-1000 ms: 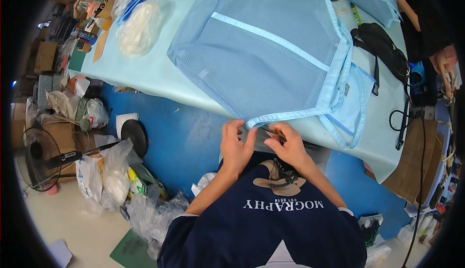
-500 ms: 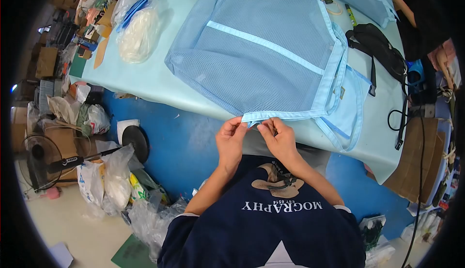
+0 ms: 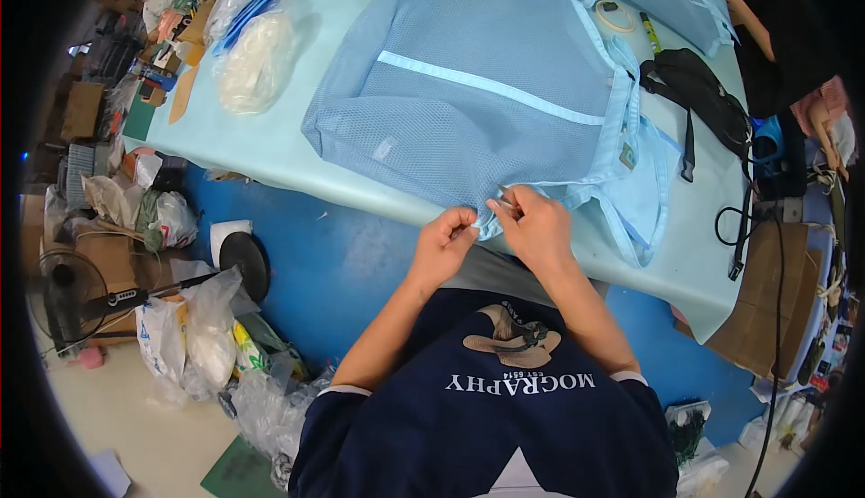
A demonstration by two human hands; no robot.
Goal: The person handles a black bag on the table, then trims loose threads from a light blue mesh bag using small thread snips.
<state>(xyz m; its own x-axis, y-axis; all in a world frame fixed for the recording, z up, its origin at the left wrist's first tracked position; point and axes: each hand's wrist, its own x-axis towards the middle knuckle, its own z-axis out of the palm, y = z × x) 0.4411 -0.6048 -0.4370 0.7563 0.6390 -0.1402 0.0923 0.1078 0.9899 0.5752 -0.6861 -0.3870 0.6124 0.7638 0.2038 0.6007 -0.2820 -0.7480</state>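
Observation:
A light-blue mesh bag (image 3: 478,129) with pale blue fabric trim lies across the table, one trimmed corner pulled over the front edge. My left hand (image 3: 446,241) is closed, pinching the trim at that corner between thumb and fingertips. Close beside it, my right hand (image 3: 539,228) is closed around a small, dark, pointed metal tool (image 3: 507,195), mostly hidden by the fingers, and touches the gathered edge. The trim bunches up between both hands. A pale blue strap (image 3: 622,239) hangs in a loop to the right.
A black waist bag (image 3: 703,88), a green-yellow pen (image 3: 650,32) and a tape roll (image 3: 614,17) lie at the table's right. Clear plastic bags (image 3: 257,66) rest at left. A fan (image 3: 68,300) and plastic sacks (image 3: 207,327) stand on the floor. Another person's arm (image 3: 743,3) shows at upper right.
The bag's edge, stretched straight before, is now bunched. My right hand has moved up and right, turning over the trim; my left hand has shifted slightly right.

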